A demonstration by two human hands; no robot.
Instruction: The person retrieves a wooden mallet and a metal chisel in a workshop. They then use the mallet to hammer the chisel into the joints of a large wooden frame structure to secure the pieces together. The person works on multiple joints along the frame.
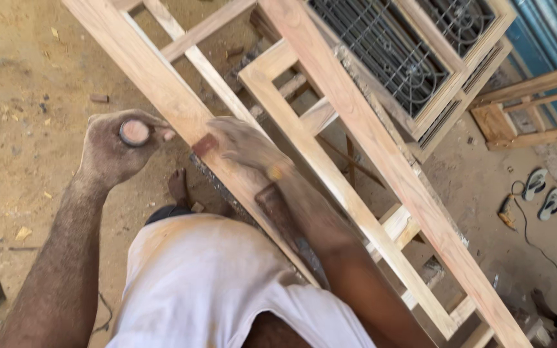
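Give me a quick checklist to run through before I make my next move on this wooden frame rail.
1. Left hand grip on the round-ended tool handle: ok, fist closed around it.
2. Right hand placed on the frame rail: ok, resting on the rail with a small block at the fingertips.
3. What the tool's working end touches: cannot tell, hidden by the fist.
4. Foot clear of the rail: not ok, bare foot lies close beneath it.
5. Frame support: cannot tell, lower end out of sight.
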